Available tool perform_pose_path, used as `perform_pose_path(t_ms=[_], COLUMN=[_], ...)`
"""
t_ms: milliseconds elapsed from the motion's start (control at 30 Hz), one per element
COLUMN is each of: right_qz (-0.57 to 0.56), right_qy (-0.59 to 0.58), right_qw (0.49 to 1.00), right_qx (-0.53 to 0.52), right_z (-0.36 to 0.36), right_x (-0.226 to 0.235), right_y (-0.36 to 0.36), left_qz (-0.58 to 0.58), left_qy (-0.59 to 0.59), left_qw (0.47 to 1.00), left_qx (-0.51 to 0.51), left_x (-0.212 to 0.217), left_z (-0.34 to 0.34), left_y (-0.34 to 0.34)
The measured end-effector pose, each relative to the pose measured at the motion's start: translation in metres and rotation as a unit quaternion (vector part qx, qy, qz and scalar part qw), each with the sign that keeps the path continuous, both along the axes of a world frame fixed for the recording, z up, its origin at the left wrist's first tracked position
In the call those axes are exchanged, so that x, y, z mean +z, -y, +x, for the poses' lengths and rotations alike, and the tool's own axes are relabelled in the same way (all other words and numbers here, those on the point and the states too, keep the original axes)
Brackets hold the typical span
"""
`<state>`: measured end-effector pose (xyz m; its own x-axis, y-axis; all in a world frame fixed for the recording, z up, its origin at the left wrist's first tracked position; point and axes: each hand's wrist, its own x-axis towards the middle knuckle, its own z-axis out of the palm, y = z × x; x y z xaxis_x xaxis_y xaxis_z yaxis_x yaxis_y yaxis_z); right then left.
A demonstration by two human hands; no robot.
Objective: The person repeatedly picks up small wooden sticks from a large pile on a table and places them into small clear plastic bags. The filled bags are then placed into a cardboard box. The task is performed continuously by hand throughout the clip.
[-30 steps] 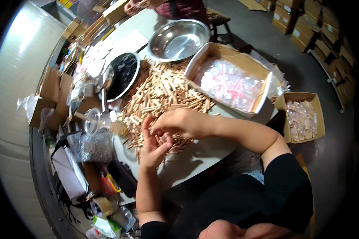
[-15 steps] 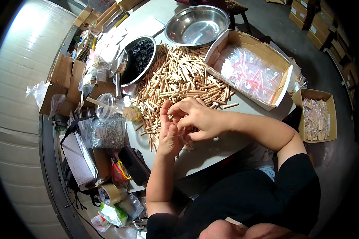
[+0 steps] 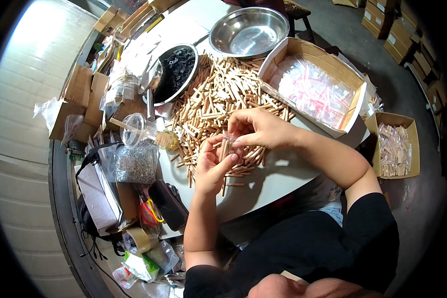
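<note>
Over the near side of a heap of short wooden dowels (image 3: pixel 218 94), my left hand (image 3: pixel 212 169) is closed round a small clear plastic bag (image 3: pixel 226 146). A few dowels stand upright inside it. From the right, my right hand (image 3: pixel 264 130) reaches in with thumb and forefinger pinched at the bag's upper edge. The fingers hide part of the bag, so whether its mouth is sealed does not show.
Left of the heap stands a steel bowl of black pieces (image 3: pixel 176 69), with a steel basin (image 3: pixel 248 32) behind. An open carton of clear bags (image 3: pixel 315 89) lies right. Beyond the table edge, another box (image 3: pixel 395 144) holds filled bags. Scissors (image 3: pixel 151 211) and a dark case (image 3: pixel 168 204) are near left.
My hands have parted slightly, and the bag with dowels now shows upright between them. The left fingers have curled round it; the right hand has moved up and to the right.
</note>
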<state>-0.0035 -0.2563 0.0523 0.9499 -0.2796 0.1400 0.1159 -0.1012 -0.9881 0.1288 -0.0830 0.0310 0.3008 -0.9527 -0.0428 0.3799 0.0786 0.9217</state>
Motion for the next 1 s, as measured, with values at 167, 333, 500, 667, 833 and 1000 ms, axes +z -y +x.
perform_pose_path(t_ms=[167,333,500,667,833,1000], right_qz=[0.017,-0.082,-0.134,-0.139,-0.109,-0.152], right_qy=[-0.015,-0.047,0.0,0.06,0.024,-0.127], right_qw=[0.999,0.994,0.989,0.987,0.994,0.957], right_qx=[0.029,0.055,0.059,0.059,0.009,-0.211], right_z=[-0.001,0.002,-0.001,-0.027,-0.12,-0.282], right_x=[-0.007,-0.008,0.005,0.01,0.007,-0.007], right_y=[0.001,-0.001,-0.014,-0.02,-0.038,-0.017], left_qz=[0.017,0.03,0.007,-0.006,-0.02,0.224], left_qy=[0.135,0.202,0.215,0.202,0.205,0.284], left_qw=[0.986,0.971,0.97,0.972,0.978,0.86], left_qx=[0.094,0.123,0.117,0.124,0.033,-0.361], left_x=[0.007,0.006,0.002,0.027,0.014,-0.071], left_z=[-0.005,-0.008,-0.006,-0.021,-0.085,-0.095], left_y=[0.002,-0.001,-0.008,-0.02,-0.075,-0.124])
